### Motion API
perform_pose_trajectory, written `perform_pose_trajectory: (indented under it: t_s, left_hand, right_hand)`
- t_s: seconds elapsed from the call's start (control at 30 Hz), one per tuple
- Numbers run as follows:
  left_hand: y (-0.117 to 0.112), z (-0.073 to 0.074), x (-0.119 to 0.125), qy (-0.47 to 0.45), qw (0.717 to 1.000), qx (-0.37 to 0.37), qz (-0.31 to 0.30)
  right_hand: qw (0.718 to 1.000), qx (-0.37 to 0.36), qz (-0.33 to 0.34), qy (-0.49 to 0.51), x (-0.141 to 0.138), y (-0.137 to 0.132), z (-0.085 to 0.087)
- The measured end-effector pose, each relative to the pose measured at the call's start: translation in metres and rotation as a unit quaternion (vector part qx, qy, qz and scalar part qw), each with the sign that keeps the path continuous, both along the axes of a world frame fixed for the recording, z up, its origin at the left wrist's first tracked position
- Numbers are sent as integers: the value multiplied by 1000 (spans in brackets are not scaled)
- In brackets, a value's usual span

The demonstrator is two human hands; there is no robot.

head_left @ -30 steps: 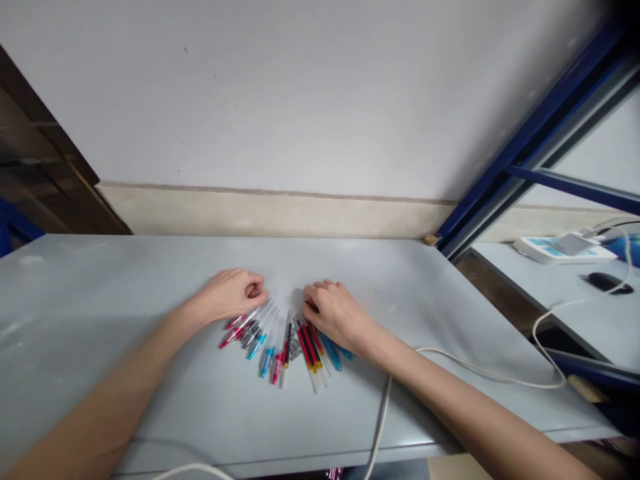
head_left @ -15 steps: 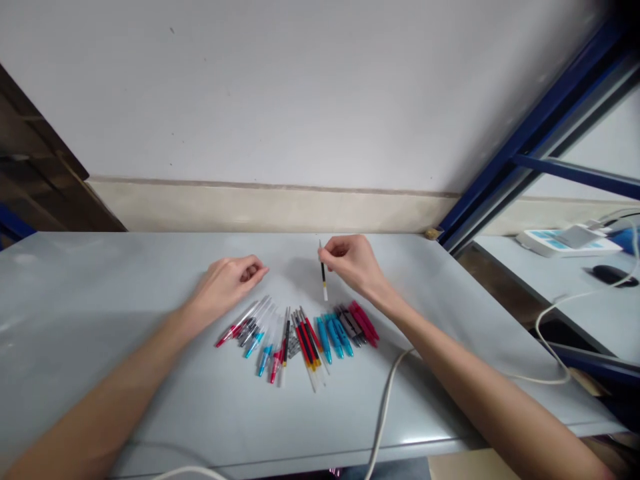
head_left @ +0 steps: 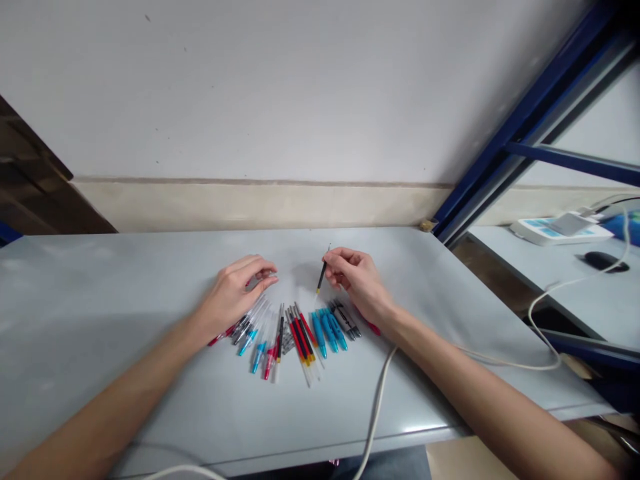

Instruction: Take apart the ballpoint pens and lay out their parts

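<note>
A fan of pen parts [head_left: 295, 333] lies on the grey table [head_left: 125, 287]: clear barrels, red and black refills, blue and red caps. My right hand [head_left: 357, 280] hovers just above the right side of the fan and pinches a thin black refill [head_left: 323, 275], held tilted with its yellowish tip down. My left hand [head_left: 237, 290] rests over the left end of the fan, fingers curled and pinched together over the clear barrels; whether it holds one I cannot make out.
A white cable [head_left: 380, 393] runs from the table's front edge past my right forearm. A blue metal rack frame [head_left: 505, 153] rises at the right. Behind it, a second surface carries a white device [head_left: 555, 230] and a black mouse [head_left: 603, 261].
My right hand lifted a black refill out of the pile, raised it, then lowered it a little and tilted it. My left hand stayed at the left end of the fan.
</note>
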State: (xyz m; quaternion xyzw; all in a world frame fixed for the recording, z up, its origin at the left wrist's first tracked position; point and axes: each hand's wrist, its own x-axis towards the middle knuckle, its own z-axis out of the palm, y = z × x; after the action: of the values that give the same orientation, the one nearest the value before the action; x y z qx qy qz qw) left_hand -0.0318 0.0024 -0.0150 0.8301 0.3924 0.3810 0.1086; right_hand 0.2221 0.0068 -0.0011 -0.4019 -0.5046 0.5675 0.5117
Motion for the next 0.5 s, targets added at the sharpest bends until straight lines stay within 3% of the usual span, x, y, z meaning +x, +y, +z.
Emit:
perform_pose_trajectory:
  t_s: [0.33, 0.5]
  left_hand:
    - [-2, -1, 2, 13, 1000, -12, -14]
    - [-4, 1, 4, 20, 999, -17, -17]
  right_hand:
    - [994, 22, -96, 38, 34, 34, -4]
    - [992, -16, -105, 73, 29, 34, -10]
